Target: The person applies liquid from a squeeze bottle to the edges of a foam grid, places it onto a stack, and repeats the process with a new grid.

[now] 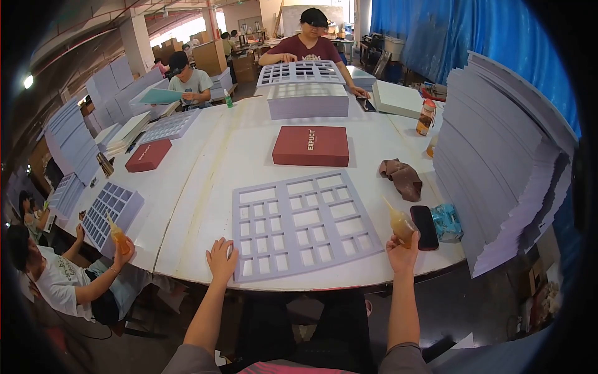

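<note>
At a white table, near a tall stack of grey sheets and a pale grid tray.
With the tray, flat by the table's near edge, as clock centre: has the stack toward 2 o'clock, a red box at 12, a brown cloth at 2. Rests the left hand at 8, palm down and loosely spread by the tray's edge, gripping nothing. Has a black phone and blue packet at 3; grips a nozzle bottle there, in the curled right hand.
</note>
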### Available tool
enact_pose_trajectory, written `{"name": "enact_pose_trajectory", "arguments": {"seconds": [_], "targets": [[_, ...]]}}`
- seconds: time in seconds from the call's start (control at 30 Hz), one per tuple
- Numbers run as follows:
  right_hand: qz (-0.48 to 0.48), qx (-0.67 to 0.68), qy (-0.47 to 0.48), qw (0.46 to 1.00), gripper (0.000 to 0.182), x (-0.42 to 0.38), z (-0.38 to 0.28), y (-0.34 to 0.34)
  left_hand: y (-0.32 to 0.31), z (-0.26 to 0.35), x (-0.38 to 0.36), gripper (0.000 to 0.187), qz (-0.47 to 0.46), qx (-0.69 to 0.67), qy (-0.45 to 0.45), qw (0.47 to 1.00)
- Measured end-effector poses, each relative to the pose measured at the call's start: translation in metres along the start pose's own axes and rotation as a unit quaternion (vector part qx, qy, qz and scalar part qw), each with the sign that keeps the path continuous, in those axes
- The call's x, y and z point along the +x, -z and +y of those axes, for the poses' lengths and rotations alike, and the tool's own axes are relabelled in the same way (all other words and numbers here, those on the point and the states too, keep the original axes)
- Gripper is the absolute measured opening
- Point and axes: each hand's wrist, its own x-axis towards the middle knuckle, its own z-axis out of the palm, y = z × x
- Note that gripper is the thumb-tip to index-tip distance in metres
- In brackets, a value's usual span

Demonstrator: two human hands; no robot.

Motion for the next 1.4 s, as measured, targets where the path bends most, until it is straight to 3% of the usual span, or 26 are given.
{"name": "enact_pose_trajectory", "arguments": {"seconds": [0.07, 0.27, 0.47, 0.57, 0.67, 0.8, 0.87, 0.9, 1.0, 1.13, 1.17, 1.27, 1.3, 1.4], "targets": [[0.004, -0.012, 0.002, 1.000, 0.043, 0.003, -0.001, 0.000, -0.001, 0.027, 0.004, 0.044, 0.008, -0.001, 0.073, 0.997], [0.003, -0.033, 0.009, 0.999, 0.043, -0.004, 0.007, -0.006, -0.034, 0.031, 0.030, 0.051, 0.035, 0.042, 0.087, 0.995], [-0.013, -0.022, 0.008, 1.000, 0.045, 0.001, 0.002, 0.003, -0.040, 0.012, 0.023, 0.050, 0.078, -0.139, 0.031, 0.987], [-0.027, 0.004, 0.000, 1.000, 0.045, -0.002, 0.000, -0.007, -0.038, 0.019, 0.001, 0.045, 0.131, -0.396, 0.049, 0.908], [-0.048, 0.022, -0.005, 0.999, 0.042, 0.000, 0.000, -0.007, -0.024, 0.046, -0.045, 0.040, 0.089, -0.574, 0.120, 0.805], [-0.025, -0.038, 0.028, 0.999, 0.037, 0.003, -0.001, 0.006, 0.011, 0.060, -0.103, 0.036, -0.074, -0.636, 0.260, 0.722], [0.027, -0.178, 0.143, 0.973, 0.039, -0.005, -0.001, -0.010, 0.012, 0.062, -0.123, 0.036, -0.154, -0.690, 0.303, 0.639], [0.048, -0.248, 0.199, 0.947, 0.043, -0.008, -0.001, -0.022, 0.024, 0.077, -0.132, 0.034, -0.185, -0.667, 0.347, 0.633], [-0.019, -0.326, 0.199, 0.924, 0.054, -0.016, -0.001, -0.051, 0.029, 0.081, -0.155, 0.032, -0.329, -0.646, 0.338, 0.601], [-0.073, -0.437, 0.168, 0.880, 0.059, -0.029, 0.021, -0.097, 0.019, 0.088, -0.191, 0.032, -0.513, -0.615, 0.362, 0.477], [-0.083, -0.460, 0.162, 0.869, 0.061, -0.029, 0.028, -0.107, 0.018, 0.093, -0.199, 0.034, -0.538, -0.590, 0.370, 0.475], [-0.114, -0.506, 0.141, 0.843, 0.066, -0.016, 0.051, -0.124, 0.018, 0.101, -0.208, 0.036, -0.508, -0.565, 0.355, 0.544], [-0.123, -0.518, 0.133, 0.836, 0.069, -0.009, 0.058, -0.126, 0.015, 0.097, -0.206, 0.033, -0.492, -0.596, 0.403, 0.490], [-0.133, -0.532, 0.116, 0.828, 0.069, 0.012, 0.085, -0.134, 0.017, 0.090, -0.205, 0.027, -0.398, -0.645, 0.433, 0.487]]}}
